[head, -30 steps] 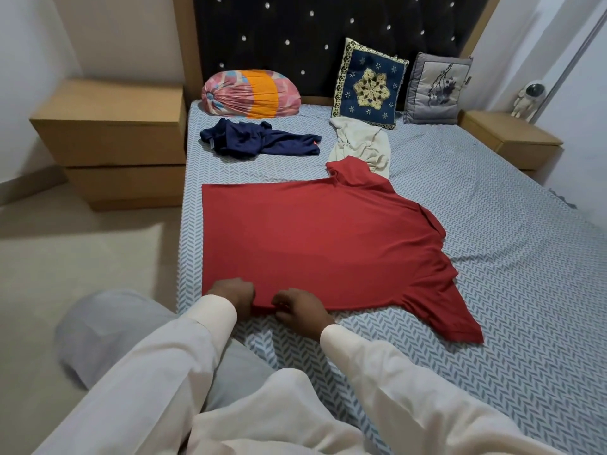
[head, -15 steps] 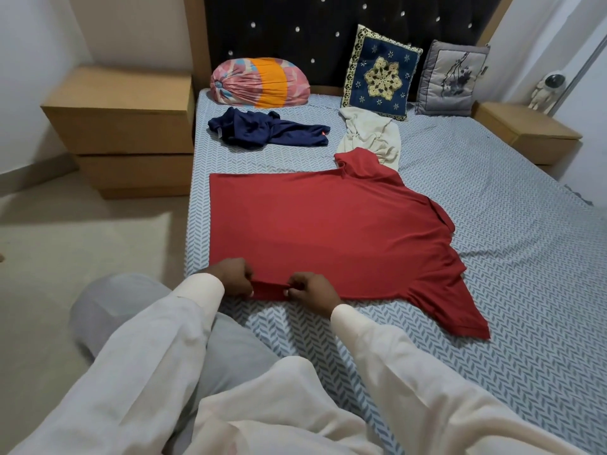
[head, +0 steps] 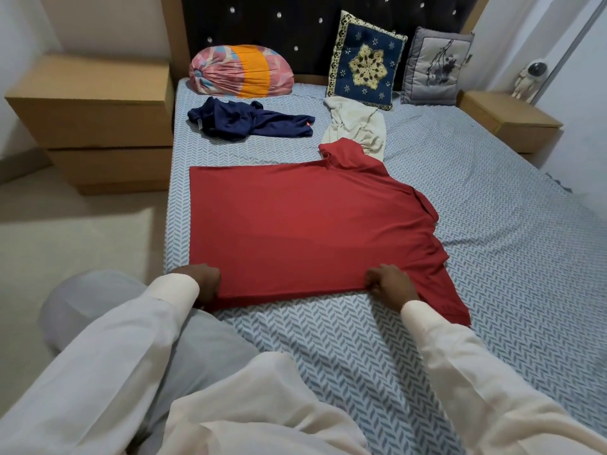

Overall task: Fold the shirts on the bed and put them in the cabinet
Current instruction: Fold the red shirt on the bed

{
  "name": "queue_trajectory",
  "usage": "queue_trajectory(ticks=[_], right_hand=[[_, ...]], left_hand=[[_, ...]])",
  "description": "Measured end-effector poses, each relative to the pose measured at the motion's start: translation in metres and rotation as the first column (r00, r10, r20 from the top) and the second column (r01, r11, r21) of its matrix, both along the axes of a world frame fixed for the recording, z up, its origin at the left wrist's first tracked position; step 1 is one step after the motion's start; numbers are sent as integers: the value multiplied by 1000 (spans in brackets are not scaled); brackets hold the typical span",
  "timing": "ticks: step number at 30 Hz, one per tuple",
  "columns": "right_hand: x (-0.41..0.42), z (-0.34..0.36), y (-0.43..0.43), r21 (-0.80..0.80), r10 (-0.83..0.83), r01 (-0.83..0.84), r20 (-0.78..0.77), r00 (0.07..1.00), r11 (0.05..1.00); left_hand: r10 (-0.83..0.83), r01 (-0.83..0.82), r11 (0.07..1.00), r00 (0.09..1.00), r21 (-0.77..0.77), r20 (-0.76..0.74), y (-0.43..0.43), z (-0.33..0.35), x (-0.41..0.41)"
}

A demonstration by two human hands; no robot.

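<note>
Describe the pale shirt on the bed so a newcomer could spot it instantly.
Start at the dark studded headboard and find the navy square cushion with the gold star leaning on it. Just in front lies the crumpled cream shirt, touching the collar of the flat red shirt. It is the only pale garment.

txt: none legible | labels/brands/nos: none | signs: none
</note>
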State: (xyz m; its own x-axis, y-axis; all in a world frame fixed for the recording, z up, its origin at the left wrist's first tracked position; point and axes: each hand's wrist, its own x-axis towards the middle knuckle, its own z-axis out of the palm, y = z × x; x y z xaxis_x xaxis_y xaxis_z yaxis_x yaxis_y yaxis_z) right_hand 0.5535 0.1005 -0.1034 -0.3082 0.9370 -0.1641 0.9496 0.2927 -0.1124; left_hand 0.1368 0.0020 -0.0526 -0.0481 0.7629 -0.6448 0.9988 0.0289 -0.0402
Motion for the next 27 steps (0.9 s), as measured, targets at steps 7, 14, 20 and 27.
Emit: queue_trajectory(ticks=[7, 14, 20, 27], right_hand=[[43, 8, 20, -114, 21, -30, -79, 997, 993], [24, 30, 81, -80, -63, 39, -314, 947, 996], [-20, 34, 150, -79, -131, 111, -353, 926, 991], [-56, 29, 206, -109, -158, 132, -269, 950, 985]], left_hand=[[53, -52, 998, 998, -47, 19, -2, -6, -11], [390, -407, 913, 851, -27, 353, 24, -14, -52], [595, -811, 583, 380, -55, 708, 50, -34, -85], [536, -875, 444, 431, 192, 726, 82, -52, -90]])
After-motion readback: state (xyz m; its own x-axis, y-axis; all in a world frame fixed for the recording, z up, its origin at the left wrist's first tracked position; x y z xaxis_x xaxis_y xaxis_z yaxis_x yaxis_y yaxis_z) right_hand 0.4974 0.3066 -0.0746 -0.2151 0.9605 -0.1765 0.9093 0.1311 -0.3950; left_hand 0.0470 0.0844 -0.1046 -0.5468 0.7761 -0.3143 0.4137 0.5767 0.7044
